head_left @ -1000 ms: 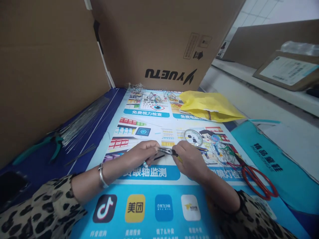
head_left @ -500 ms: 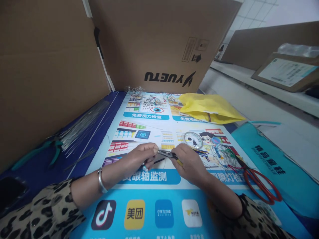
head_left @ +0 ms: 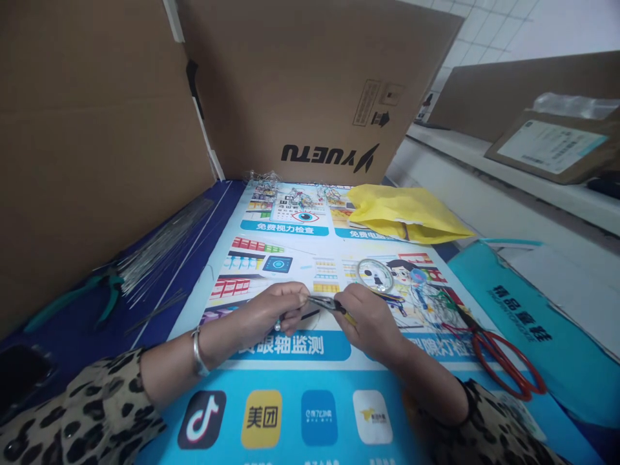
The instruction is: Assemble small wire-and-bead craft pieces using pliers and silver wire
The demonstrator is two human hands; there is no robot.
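My right hand (head_left: 371, 320) is closed round small pliers (head_left: 325, 303) with yellow handles, whose jaws point left. My left hand (head_left: 271, 310) is pinched at the jaw tips, holding a thin wire piece with a small bead that I can barely make out. Both hands hover just above a printed poster (head_left: 290, 361) that covers the table. A silver bangle sits on my left wrist, and both sleeves are leopard print.
A clear round roll (head_left: 376, 273) lies just beyond my right hand. Red-handled scissors (head_left: 504, 361) and tangled coloured wire (head_left: 436, 300) lie at right. A yellow bag (head_left: 404, 213) lies farther back, teal pliers (head_left: 77, 294) and straight wires (head_left: 155, 245) at left. Cardboard walls (head_left: 310, 84) stand behind.
The hands have stayed together at the pliers' tips with only small finger shifts; the view has tilted slightly.
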